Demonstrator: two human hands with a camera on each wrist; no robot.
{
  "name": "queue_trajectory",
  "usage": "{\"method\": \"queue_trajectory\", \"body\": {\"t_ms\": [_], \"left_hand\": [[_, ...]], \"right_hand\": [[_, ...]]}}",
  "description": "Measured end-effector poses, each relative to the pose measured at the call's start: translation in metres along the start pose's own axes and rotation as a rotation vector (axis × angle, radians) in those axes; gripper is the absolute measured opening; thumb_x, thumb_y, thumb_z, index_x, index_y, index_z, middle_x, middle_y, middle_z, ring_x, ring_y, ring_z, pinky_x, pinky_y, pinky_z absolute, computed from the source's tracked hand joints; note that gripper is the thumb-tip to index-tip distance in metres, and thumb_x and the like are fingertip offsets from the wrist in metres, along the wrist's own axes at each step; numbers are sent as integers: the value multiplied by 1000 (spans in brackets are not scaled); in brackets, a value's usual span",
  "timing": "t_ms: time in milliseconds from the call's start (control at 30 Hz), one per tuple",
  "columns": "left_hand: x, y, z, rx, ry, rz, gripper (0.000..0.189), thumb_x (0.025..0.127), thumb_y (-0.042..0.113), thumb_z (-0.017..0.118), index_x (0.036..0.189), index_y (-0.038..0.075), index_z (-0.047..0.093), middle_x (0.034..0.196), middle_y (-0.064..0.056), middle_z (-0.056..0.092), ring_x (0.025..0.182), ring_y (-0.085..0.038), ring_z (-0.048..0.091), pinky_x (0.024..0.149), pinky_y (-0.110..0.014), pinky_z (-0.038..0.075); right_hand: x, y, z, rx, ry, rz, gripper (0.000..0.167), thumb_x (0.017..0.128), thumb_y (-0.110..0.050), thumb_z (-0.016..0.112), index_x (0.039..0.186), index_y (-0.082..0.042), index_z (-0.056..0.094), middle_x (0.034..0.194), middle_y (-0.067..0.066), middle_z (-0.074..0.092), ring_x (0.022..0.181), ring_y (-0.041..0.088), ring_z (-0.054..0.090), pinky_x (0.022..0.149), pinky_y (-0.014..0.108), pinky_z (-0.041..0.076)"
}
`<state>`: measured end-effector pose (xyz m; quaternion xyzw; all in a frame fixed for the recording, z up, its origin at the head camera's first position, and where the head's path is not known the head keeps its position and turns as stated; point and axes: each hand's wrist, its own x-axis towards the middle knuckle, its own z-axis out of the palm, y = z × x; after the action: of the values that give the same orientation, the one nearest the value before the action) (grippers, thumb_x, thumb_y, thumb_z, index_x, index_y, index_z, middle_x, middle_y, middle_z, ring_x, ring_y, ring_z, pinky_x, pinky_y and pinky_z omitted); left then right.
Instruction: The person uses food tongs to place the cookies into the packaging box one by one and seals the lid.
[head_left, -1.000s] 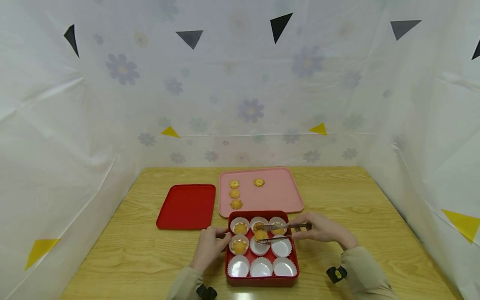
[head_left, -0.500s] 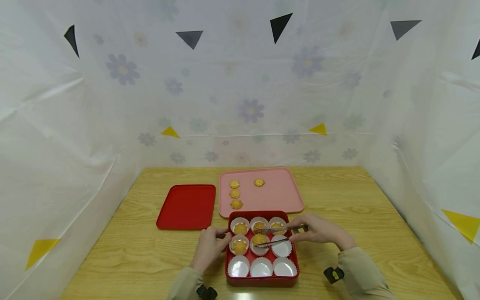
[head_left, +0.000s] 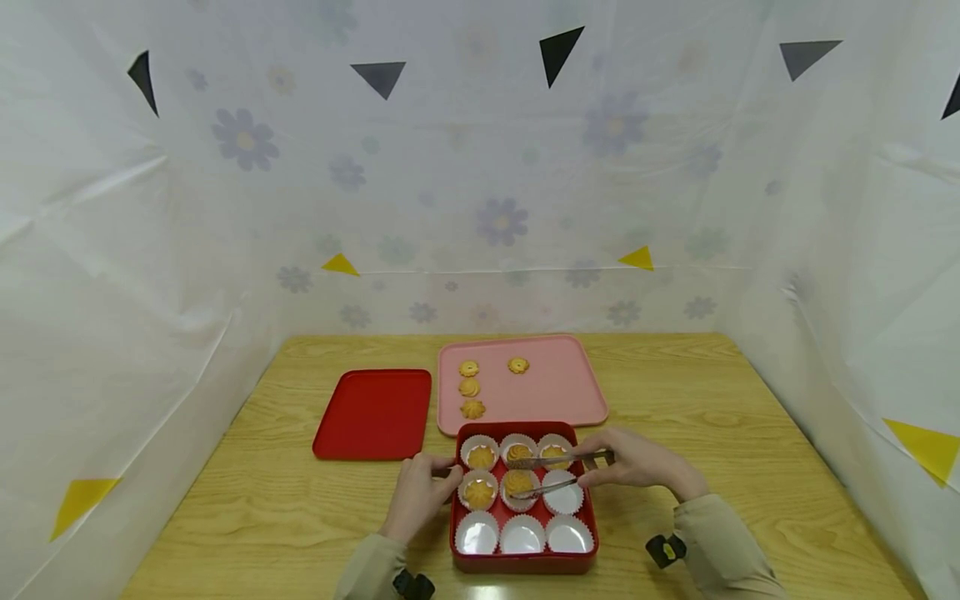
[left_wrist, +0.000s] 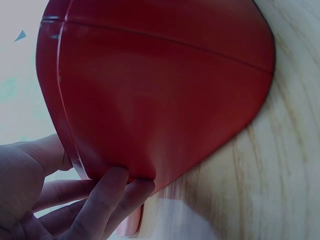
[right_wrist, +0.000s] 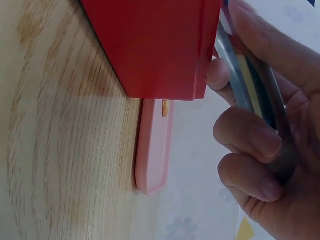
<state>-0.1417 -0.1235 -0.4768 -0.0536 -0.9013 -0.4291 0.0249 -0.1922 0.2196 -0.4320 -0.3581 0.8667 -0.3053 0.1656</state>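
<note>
A red box (head_left: pixel 524 563) with rows of white paper cups stands at the front of the table. My left hand (head_left: pixel 422 493) holds its left wall, thumb at the rim and fingers against the outside (left_wrist: pixel 107 200). In my right hand (head_left: pixel 633 460) are metal tongs (head_left: pixel 551 458), the fingers curled round their handle (right_wrist: pixel 260 95). The tongs' arms stand spread over the middle of the box. Between their tips a swirled cookie (head_left: pixel 517 482) sits in the centre cup. Other cookies (head_left: pixel 478 494) fill the back row and the middle row's left cup; the front cups (head_left: pixel 522 534) hold nothing.
Behind the box lies a pink tray (head_left: pixel 558 392) with several cookies (head_left: pixel 472 409) on it, mostly at its left. A flat red lid-like square (head_left: pixel 372 414) lies to the left on the wooden table (head_left: pixel 675 392). White flowered sheeting surrounds the table.
The tongs' arms have spread apart and shifted slightly, and the cookie has come down into the centre cup. My right hand has moved a little left; my left hand stays put.
</note>
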Motion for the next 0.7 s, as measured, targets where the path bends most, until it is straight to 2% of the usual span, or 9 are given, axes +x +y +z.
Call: {"method": "queue_trajectory", "body": {"t_ms": [233, 500, 600, 700], "left_hand": [[-1, 0, 1, 22, 10, -18, 27, 88, 17, 69, 107, 0, 78, 93, -11, 79, 99, -28, 69, 82, -38, 54], [-1, 0, 1, 21, 5, -31, 28, 88, 17, 69, 107, 0, 78, 94, -11, 79, 99, -28, 69, 83, -40, 55], [-1, 0, 0, 21, 3, -29, 28, 88, 18, 69, 107, 0, 78, 94, -11, 79, 99, -28, 69, 83, -40, 55], [-1, 0, 1, 21, 5, -34, 28, 88, 18, 69, 107, 0, 78, 93, -11, 79, 99, -28, 68, 83, -41, 55]], "right_hand": [[0, 2, 1, 59, 1, -8, 44, 90, -37, 73, 124, -8, 72, 78, -10, 61, 65, 4, 45, 58, 19, 39], [-1, 8, 4, 106, 25, -35, 44, 91, -34, 72, 123, -3, 71, 80, -5, 63, 65, 2, 44, 58, 19, 39], [-1, 14, 6, 136, 65, -11, 45, 92, -32, 71, 126, -2, 69, 98, 7, 71, 74, 1, 49, 64, 21, 42], [0, 20, 9, 196, 140, 24, 44, 94, -28, 69, 131, -3, 66, 125, 18, 69, 98, 12, 63, 78, 21, 50]]}}
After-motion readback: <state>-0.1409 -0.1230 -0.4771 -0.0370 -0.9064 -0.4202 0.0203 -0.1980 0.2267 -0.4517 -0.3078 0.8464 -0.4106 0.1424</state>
